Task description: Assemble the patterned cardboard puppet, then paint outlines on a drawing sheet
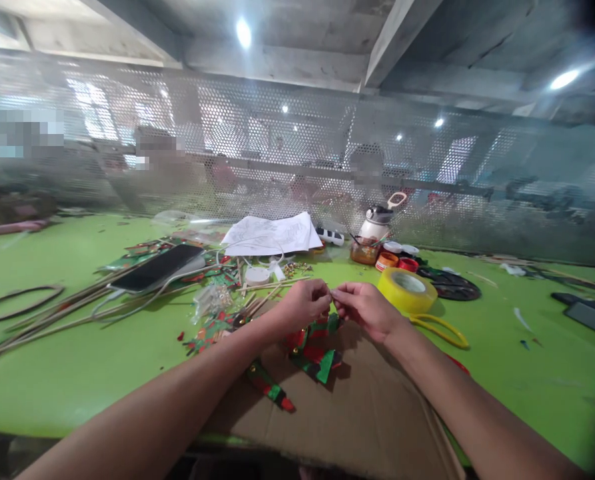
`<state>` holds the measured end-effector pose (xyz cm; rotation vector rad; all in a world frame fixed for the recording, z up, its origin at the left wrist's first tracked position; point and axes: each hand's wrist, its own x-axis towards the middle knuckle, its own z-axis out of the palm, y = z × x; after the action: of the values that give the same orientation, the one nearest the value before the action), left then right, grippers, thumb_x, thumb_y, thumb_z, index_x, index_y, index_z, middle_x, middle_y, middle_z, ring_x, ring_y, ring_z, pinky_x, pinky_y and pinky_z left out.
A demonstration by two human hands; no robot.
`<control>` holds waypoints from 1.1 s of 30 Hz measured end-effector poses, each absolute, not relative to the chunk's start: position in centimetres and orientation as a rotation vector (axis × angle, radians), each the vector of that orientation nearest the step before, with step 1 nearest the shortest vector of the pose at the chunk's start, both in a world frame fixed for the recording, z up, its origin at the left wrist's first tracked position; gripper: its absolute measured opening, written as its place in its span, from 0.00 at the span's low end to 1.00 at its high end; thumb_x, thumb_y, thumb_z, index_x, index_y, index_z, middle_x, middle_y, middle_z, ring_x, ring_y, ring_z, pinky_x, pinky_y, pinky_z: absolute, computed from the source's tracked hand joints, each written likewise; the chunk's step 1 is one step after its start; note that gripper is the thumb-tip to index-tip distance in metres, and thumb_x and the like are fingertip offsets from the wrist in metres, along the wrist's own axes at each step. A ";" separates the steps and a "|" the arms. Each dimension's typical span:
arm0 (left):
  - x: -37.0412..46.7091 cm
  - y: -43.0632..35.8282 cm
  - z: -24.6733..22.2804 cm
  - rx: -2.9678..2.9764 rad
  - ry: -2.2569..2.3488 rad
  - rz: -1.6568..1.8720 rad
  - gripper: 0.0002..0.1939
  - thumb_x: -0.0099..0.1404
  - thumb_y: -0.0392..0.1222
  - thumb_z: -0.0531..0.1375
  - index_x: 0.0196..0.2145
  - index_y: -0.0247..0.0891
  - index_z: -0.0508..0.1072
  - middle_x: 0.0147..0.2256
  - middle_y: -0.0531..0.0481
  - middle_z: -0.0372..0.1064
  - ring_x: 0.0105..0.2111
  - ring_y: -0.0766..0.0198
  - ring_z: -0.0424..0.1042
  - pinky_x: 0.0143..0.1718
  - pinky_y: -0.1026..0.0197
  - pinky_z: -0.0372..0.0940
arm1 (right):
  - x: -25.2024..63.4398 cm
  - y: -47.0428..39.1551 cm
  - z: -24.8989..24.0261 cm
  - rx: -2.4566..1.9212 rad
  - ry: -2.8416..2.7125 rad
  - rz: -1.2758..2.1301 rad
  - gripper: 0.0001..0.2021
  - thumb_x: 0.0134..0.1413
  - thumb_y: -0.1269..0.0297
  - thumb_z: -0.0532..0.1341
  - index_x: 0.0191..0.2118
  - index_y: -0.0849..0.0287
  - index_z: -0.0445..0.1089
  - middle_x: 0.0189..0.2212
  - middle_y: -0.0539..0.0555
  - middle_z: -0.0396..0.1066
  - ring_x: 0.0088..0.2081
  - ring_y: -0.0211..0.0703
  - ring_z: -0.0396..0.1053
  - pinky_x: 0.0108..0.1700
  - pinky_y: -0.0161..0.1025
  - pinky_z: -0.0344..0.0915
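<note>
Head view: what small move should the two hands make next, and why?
Perhaps roll the right hand slightly, with the left hand held steady. Their fingertips are close together above the painted pieces on the cardboard; anything between them is too small to make out, so a slight turn seems safer than a pull.

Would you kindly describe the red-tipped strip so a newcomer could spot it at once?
On the green table, find the brown cardboard. The red-tipped strip shows against it, just right of the left forearm. It is narrow and ends in red, while the painted piece to its right shows a broad green corner.
</note>
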<state>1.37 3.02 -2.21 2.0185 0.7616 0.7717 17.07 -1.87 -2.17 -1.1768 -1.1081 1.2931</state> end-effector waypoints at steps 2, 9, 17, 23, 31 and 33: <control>1.4 3.0 -2.3 2.001 0.768 0.775 0.05 0.57 0.35 0.54 0.27 0.34 0.69 0.22 0.52 0.69 0.22 0.68 0.66 0.23 0.67 0.57 | 17.0 -1.9 -2.2 -1.177 -1.122 1.279 0.19 0.33 0.55 0.72 0.26 0.63 0.68 0.19 0.47 0.65 0.20 0.32 0.61 0.23 0.33 0.55; 1.6 2.9 -2.5 2.211 0.857 0.997 0.07 0.55 0.33 0.53 0.24 0.34 0.71 0.18 0.56 0.61 0.20 0.71 0.57 0.22 0.68 0.50 | 16.3 -1.9 -2.5 -1.119 -1.006 1.288 0.18 0.32 0.56 0.73 0.27 0.63 0.70 0.20 0.49 0.67 0.21 0.33 0.62 0.24 0.33 0.60; 1.6 2.5 -2.2 1.940 0.722 0.928 0.08 0.59 0.38 0.53 0.25 0.34 0.67 0.22 0.53 0.66 0.22 0.70 0.62 0.24 0.67 0.58 | 16.1 -2.1 -2.2 -1.101 -1.112 1.126 0.18 0.36 0.53 0.71 0.27 0.63 0.70 0.20 0.49 0.67 0.23 0.34 0.62 0.26 0.33 0.59; 1.3 2.7 -1.7 1.948 0.720 0.773 0.08 0.59 0.37 0.52 0.24 0.34 0.66 0.18 0.54 0.64 0.18 0.70 0.62 0.21 0.67 0.56 | 16.2 -2.0 -2.8 -1.189 -1.326 0.889 0.17 0.44 0.50 0.67 0.28 0.60 0.68 0.20 0.48 0.65 0.23 0.36 0.62 0.26 0.35 0.59; 1.5 2.1 -1.7 2.133 0.795 0.982 0.09 0.59 0.35 0.51 0.22 0.34 0.66 0.19 0.55 0.62 0.19 0.71 0.57 0.21 0.68 0.50 | 15.9 -2.5 -2.0 -1.114 -1.173 1.075 0.19 0.39 0.50 0.69 0.29 0.62 0.68 0.20 0.48 0.65 0.23 0.34 0.60 0.26 0.34 0.58; 1.6 2.0 -1.8 2.098 0.803 0.981 0.09 0.59 0.35 0.51 0.22 0.35 0.66 0.19 0.54 0.63 0.20 0.71 0.59 0.22 0.68 0.51 | 15.8 -2.6 -1.9 -1.124 -1.166 1.074 0.20 0.38 0.49 0.69 0.28 0.62 0.68 0.20 0.48 0.64 0.22 0.34 0.60 0.26 0.34 0.57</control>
<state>1.62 1.96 -1.84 2.0984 0.8029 0.9808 15.77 -2.58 -1.94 -1.1242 -1.1664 1.0737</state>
